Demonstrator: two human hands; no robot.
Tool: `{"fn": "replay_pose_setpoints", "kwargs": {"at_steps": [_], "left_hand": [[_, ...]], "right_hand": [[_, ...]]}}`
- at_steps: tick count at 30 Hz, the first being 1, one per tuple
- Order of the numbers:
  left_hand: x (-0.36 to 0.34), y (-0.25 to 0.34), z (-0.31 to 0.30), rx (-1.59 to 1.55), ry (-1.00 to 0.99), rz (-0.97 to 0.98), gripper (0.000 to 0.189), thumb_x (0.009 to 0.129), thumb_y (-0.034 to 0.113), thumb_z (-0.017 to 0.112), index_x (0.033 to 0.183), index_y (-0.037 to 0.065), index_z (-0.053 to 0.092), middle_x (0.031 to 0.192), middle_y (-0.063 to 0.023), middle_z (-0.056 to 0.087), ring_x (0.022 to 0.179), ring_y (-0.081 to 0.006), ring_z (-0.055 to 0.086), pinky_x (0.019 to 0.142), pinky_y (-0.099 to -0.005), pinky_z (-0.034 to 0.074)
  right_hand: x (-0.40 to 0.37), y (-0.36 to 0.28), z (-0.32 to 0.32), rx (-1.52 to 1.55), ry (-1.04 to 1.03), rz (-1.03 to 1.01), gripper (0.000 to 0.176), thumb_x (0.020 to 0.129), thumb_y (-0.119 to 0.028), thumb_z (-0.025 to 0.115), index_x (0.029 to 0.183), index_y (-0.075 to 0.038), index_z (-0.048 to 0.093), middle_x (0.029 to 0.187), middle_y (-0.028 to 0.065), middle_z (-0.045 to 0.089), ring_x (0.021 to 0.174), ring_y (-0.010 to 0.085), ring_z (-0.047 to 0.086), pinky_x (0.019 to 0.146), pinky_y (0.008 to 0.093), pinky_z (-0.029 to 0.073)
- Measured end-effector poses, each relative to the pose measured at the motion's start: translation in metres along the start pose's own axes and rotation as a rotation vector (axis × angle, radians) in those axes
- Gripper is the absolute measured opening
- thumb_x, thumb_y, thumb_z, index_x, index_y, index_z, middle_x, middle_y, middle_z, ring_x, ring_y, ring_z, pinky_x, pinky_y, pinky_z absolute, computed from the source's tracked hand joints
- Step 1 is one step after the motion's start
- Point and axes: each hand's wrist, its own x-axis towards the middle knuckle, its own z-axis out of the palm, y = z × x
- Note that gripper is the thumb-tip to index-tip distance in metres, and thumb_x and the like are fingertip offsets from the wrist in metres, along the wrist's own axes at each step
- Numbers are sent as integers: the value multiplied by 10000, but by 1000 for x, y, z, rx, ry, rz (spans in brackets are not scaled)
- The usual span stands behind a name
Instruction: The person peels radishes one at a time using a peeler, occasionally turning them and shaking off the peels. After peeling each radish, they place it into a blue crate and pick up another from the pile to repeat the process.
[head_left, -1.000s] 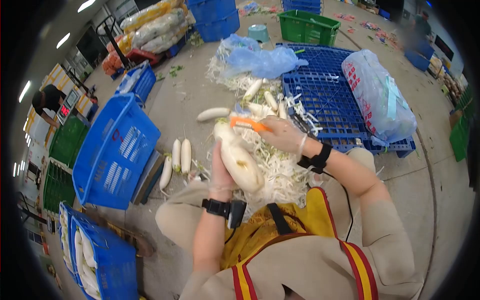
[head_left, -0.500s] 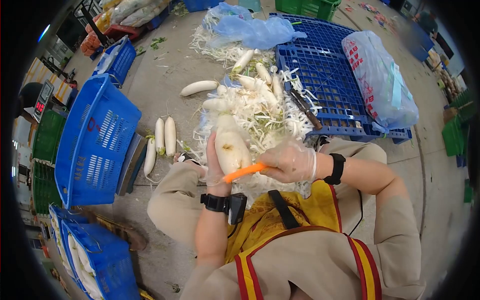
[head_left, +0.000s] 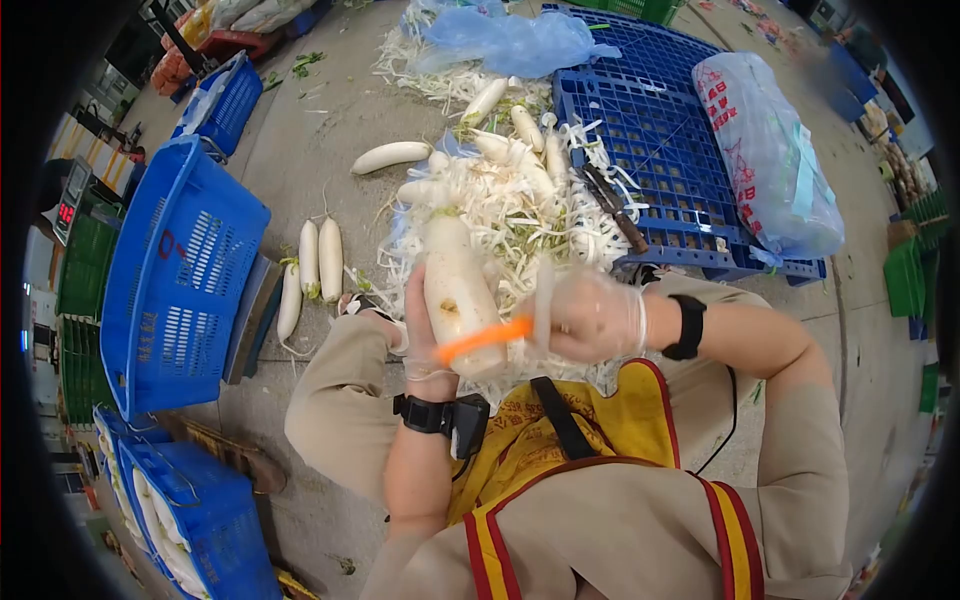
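A large white daikon radish (head_left: 455, 275), with a brown spot on its side, lies in my gloved left hand (head_left: 420, 325), whose fingers wrap its left side and underside. My gloved right hand (head_left: 597, 317) is closed around an orange peeler (head_left: 487, 338), held across the lower end of the radish. A pale strip of peel hangs by the right hand's knuckles, blurred. Beyond both hands spreads a heap of white peelings (head_left: 505, 215) with several radishes on it. Left of my knee, three more radishes (head_left: 309, 258) lie side by side on the floor.
A blue plastic pallet (head_left: 650, 130) stands at the right, with a dark-handled knife (head_left: 613, 208) at its near edge and a filled plastic bag (head_left: 770, 160) on top. Blue crates (head_left: 185, 290) line the left. Blue plastic film (head_left: 510, 45) lies on the far peelings.
The radish has tipped more upright in my left hand. My right hand has shifted slightly right with the peeler, and a peel strip now shows beside it. The view has shifted slightly.
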Motion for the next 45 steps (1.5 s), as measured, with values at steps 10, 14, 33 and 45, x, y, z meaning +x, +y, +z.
{"fn": "replay_pose_setpoints", "kwargs": {"at_steps": [10,14,33,45], "left_hand": [[-5,-16,30,7,-66,-162,485,905,458,431,1154,50,516,914,-129,631,680,-224,633,614,-326,561],[-15,-8,39,-24,57,-2,515,905,489,417,1151,47,516,907,-158,623,724,-236,629,662,-332,557],[-6,-8,25,51,120,61,528,910,476,422,1181,31,507,950,-170,624,806,-256,639,721,-360,551],[-9,-10,32,180,21,-40,526,923,464,376,1144,12,530,942,-168,640,761,-239,649,691,-345,562]], "right_hand": [[21,63,-13,-224,328,179,177,877,-232,521,925,-80,598,694,162,611,584,308,620,507,399,500],[11,18,5,-197,-28,51,213,887,-281,514,993,-115,596,675,134,617,552,284,613,511,379,512],[32,56,4,-334,170,317,91,816,-194,577,819,-103,585,599,99,553,507,293,562,456,360,445],[33,77,-4,-323,340,113,234,875,-354,541,1009,-174,609,527,86,573,441,219,572,431,339,478]]}}
